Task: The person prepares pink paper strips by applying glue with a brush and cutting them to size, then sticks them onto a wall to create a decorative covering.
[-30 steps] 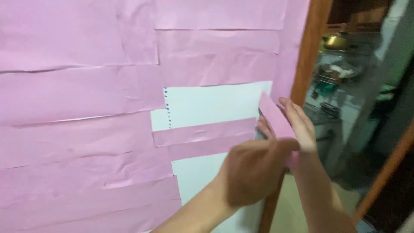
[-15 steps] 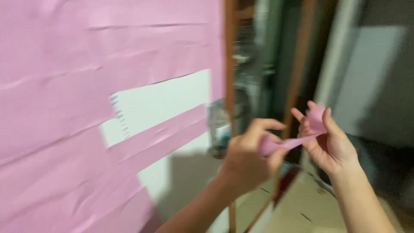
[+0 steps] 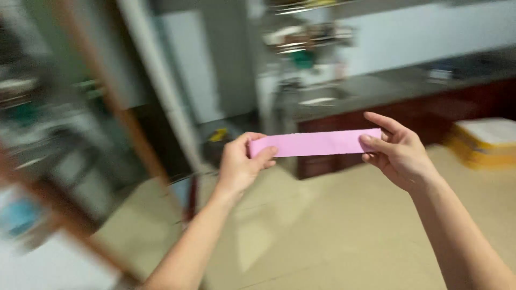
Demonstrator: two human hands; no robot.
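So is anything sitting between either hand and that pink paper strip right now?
Nothing visible. The left hand pinches one end of the pink paper strip and the right hand pinches the other, so both touch it directly. The strip is held level in the air above the tan floor.

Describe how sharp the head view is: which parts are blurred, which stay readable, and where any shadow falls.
Head view: the background is smeared by motion blur, worst at the left; the pink paper strip, left hand and right hand stay fairly readable; soft arm shadows fall on the beige floor; no strong glare.
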